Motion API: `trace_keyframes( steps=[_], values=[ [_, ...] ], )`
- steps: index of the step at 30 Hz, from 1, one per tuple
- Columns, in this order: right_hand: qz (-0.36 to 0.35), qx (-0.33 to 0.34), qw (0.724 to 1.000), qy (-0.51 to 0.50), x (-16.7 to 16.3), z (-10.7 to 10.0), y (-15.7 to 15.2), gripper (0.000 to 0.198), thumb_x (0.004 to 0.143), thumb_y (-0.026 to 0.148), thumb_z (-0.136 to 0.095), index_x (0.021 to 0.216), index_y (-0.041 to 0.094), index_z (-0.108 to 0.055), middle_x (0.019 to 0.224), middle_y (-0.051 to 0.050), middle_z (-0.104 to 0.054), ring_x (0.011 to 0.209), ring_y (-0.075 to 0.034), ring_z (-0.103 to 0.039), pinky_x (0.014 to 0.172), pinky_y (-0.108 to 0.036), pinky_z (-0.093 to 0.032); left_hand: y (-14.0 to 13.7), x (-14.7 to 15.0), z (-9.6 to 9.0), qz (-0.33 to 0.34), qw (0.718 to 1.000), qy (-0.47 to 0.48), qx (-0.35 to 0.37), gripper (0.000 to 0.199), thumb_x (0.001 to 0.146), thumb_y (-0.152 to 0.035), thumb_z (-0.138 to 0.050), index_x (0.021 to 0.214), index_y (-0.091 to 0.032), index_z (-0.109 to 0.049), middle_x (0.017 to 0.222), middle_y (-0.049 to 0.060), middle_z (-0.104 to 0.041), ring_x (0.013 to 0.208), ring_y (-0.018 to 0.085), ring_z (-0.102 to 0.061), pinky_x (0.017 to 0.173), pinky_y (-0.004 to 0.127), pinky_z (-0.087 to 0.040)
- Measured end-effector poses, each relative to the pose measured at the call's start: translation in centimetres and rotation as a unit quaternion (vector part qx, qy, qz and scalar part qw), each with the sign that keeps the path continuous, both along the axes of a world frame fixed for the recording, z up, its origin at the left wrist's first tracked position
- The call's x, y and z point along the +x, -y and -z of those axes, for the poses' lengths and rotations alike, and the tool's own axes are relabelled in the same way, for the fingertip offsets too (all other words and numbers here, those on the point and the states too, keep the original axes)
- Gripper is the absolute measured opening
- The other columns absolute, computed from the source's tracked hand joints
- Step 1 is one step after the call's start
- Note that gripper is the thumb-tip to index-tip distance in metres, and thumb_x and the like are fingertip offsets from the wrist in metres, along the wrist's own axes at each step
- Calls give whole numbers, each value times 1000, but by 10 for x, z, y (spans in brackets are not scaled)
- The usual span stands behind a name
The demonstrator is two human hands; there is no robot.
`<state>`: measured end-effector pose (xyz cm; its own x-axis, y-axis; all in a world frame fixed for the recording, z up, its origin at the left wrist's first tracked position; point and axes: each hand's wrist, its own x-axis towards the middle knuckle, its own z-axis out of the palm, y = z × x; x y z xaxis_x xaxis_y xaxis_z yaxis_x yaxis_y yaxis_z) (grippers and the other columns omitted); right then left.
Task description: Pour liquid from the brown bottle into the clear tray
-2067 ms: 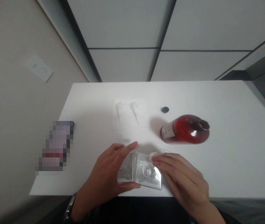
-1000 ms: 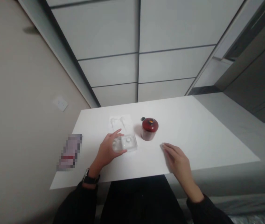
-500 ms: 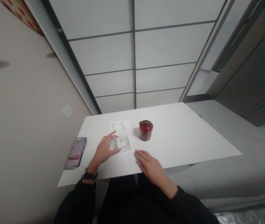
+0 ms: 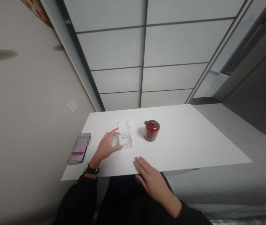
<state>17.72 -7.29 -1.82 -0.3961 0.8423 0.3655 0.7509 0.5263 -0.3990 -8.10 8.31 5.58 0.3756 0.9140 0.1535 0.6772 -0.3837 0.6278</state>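
On the white table (image 4: 194,137) lies a clear plastic box (image 4: 125,142) with compartments, its lid (image 4: 123,125) folded back behind it. My left hand (image 4: 107,143) grips the box's left end, thumb along the near side and fingers at the far side. What the compartments contain is too faint to make out. To the right of the box stands a dark red, glossy round jar (image 4: 151,131) with a gold-coloured ring on top. My right hand (image 4: 150,175) rests at the table's front edge, flat, with its fingers stretched out and nothing in it.
A phone (image 4: 80,149) lies near the table's left edge, its screen blurred out. A small dark object (image 4: 145,122) shows just behind the jar. Beyond the table are white panelled doors (image 4: 121,47); a wall with a socket (image 4: 72,106) borders the left.
My right hand has drawn back toward the table's front edge, away from the jar. My left hand keeps its place at the box. The whole view has shifted slightly.
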Motion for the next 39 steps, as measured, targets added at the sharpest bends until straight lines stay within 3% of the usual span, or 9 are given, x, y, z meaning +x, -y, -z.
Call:
trace_keyframes(
  steps=[3, 7, 15, 22, 25, 30, 33, 36, 39],
  values=[
    [-26, -16, 999, 26, -16, -7, -25, 57, 105, 24, -56, 161, 15, -46, 162, -15, -52, 149, -32, -53, 121, -52, -50, 2, 1, -3, 2, 1000, -1, -2, 87, 79, -33, -85, 155, -26, -43, 138, 6, -71, 125, 30, -59, 115, 47, -44],
    [50, -28, 997, 53, -1, -9, -55, 54, 107, 29, -57, 156, 8, -51, 159, -23, -53, 147, -38, -54, 120, -58, -49, 2, 1, -4, 1, 1000, -5, -1, 86, 80, -35, -85, 155, -25, -43, 138, 6, -71, 125, 30, -59, 114, 47, -45],
    [-9, -9, 998, 59, 32, 1, -2, 63, 107, 35, -56, 164, 17, -38, 166, -15, -47, 153, -31, -47, 121, -52, -50, -2, -2, 6, 5, 1000, -4, 22, 87, 80, -36, -85, 155, -26, -42, 137, 6, -72, 124, 31, -60, 114, 47, -44],
    [273, 28, 958, 85, 151, 18, -5, 74, 109, 65, -33, 155, 10, -50, 156, -25, -56, 143, -43, -57, 112, -65, -53, -4, -3, 5, 11, 1000, -2, 24, 87, 79, -38, -85, 155, -26, -43, 135, 6, -73, 121, 32, -62, 110, 48, -47],
    [242, 13, 968, 61, 115, 17, -9, 78, 106, 66, -42, 157, 8, -48, 162, -24, -49, 150, -43, -48, 118, -62, -48, -5, -4, 6, 12, 999, -4, 36, 88, 79, -39, -86, 155, -27, -43, 134, 6, -74, 119, 31, -63, 109, 48, -48],
    [43, -35, 997, 45, -16, 0, -15, 83, 99, 60, -64, 159, 6, -44, 169, -21, -41, 155, -40, -42, 124, -56, -44, -6, -5, 8, 14, 999, -4, 46, 87, 79, -40, -86, 154, -27, -44, 135, 5, -74, 121, 31, -64, 110, 48, -48],
    [-18, -38, 998, 39, -36, -3, -18, 88, 96, 58, -70, 163, 10, -39, 170, -19, -39, 156, -38, -40, 125, -56, -42, -7, -6, 8, 14, 999, -1, 32, 89, 79, -39, -86, 155, -26, -42, 135, 5, -73, 121, 32, -62, 112, 48, -46],
    [34, -29, 997, 65, 24, 4, -21, 76, 105, 56, -57, 165, 15, -36, 169, -18, -42, 154, -35, -45, 124, -57, -43, -7, -7, 9, 13, 1000, 1, 26, 88, 80, -39, -86, 155, -26, -43, 136, 5, -73, 121, 32, -61, 111, 48, -46],
    [212, -19, 971, 108, 131, 15, -24, 71, 108, 59, -42, 161, 12, -41, 164, -23, -48, 152, -39, -47, 118, -63, -46, -7, -7, 11, 11, 999, 8, 35, 87, 80, -38, -85, 155, -26, -43, 135, 5, -73, 121, 32, -61, 111, 47, -46]
  ],
)
